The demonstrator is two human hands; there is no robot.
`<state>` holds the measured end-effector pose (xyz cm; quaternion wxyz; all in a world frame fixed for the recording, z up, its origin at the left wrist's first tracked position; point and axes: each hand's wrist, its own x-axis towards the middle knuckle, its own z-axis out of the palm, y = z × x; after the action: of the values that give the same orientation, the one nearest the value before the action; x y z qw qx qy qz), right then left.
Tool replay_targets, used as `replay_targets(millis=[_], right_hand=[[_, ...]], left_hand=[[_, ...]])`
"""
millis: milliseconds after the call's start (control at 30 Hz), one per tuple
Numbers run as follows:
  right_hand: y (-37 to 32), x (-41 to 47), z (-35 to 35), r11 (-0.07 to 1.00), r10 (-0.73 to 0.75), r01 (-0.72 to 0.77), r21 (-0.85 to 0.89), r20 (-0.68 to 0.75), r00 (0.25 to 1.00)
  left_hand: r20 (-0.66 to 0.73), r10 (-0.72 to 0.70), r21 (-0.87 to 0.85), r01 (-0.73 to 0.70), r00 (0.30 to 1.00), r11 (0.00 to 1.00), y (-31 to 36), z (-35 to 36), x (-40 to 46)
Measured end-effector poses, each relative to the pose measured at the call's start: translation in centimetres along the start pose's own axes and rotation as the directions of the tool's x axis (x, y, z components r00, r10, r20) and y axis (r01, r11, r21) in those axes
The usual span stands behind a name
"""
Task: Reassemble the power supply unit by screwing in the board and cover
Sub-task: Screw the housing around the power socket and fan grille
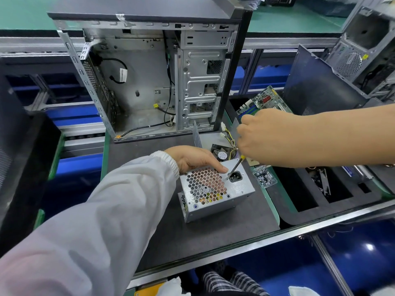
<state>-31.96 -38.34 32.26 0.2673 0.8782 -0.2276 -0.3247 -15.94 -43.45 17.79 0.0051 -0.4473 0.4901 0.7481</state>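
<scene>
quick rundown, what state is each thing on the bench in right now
power supply unit: stands on the mat, grille face up
left hand: holds the unit's top edge, forefinger on the face
right hand: grips the screwdriver handle
screwdriver: tilted, tip at a screw beside the power socket
computer case: upright, side open, gutted
screw box: open, screws inside
</scene>
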Motion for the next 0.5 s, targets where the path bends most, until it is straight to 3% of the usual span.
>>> replay_targets(millis=[167,500], right_hand=[[-0.2,-0.3,-0.8,0.996,0.019,-0.021,-0.09,-0.025,1.0],[-0.3,-0.2,-1.5,0.996,-0.061,0.053,-0.074,-0.119,0.991]], left_hand=[[0.02,-0.018,-0.008,0.018,1.0,1.0,0.1,-0.1,0.1],[0.016,-0.011,-0.021,0.011,1.0,1.0,0.1,0.4,-0.1]])
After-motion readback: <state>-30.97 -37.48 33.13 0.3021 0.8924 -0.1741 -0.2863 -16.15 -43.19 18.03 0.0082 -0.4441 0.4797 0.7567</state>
